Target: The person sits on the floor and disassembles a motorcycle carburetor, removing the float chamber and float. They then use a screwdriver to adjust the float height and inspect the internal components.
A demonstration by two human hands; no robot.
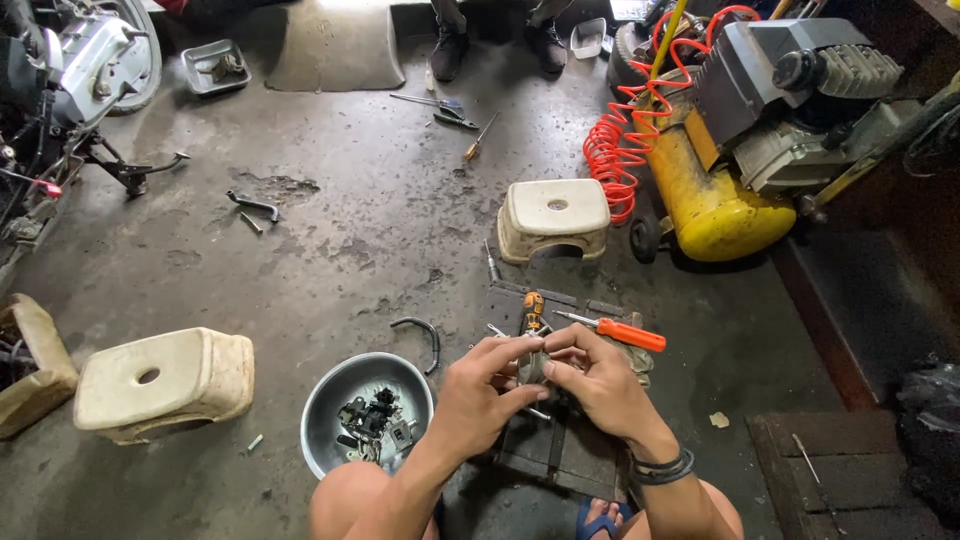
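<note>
Both my hands meet over a dark slatted board [560, 455] on the floor between my knees. My left hand [478, 395] and my right hand [592, 378] pinch a small grey metal part [531, 368] between their fingertips. A thin metal rod pokes out below the part. Just beyond my hands lie an orange-handled screwdriver [615, 331] and a second orange and black tool [533, 310]. A metal bowl [367, 412] with several small dark parts sits left of my left hand.
A cream plastic stool [553, 216] stands ahead and another lies tipped at the left [165, 380]. A yellow air compressor [735, 150] with a red coiled hose is at the right. A motorcycle [70, 90], a metal tray [215, 66], scattered hand tools and another person's feet [495, 45] are farther off.
</note>
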